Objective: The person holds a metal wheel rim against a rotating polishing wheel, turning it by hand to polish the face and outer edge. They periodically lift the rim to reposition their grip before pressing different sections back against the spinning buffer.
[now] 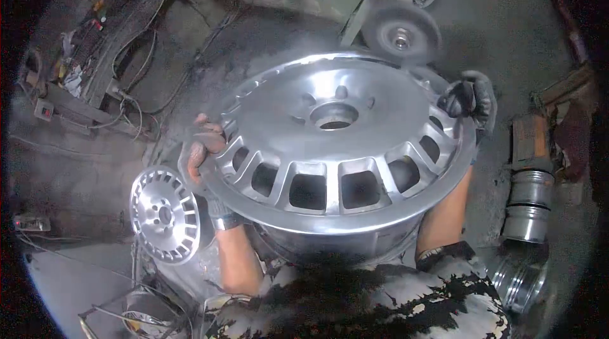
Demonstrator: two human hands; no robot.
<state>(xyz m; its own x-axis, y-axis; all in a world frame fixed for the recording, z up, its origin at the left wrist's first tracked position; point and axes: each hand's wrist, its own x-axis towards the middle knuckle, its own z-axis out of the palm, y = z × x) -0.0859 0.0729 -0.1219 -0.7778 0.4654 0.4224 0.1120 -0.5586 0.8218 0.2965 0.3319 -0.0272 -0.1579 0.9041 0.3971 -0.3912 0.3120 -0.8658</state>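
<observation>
A black-and-white patterned shirt (380, 304) fills the bottom edge, and right above it an alloy wheel (336, 149) is held up in both hands.

The alloy wheel's spoked face is turned up toward the camera and tipped slightly away, so its axle line runs up and forward through the centre hole, and its barrel drops toward the shirt. The left hand (202, 149), in a worn glove, has its fingers curled tightly around the rim's left edge. The right hand (471, 101), in a dark glove, is closed over the upper right edge. The far rim sits right under a round buffing wheel (401, 31); whether they touch cannot be told. A smaller spoked wheel (163, 215) stands low on the left, and metal cylinders (530, 206) stand at the right.
</observation>
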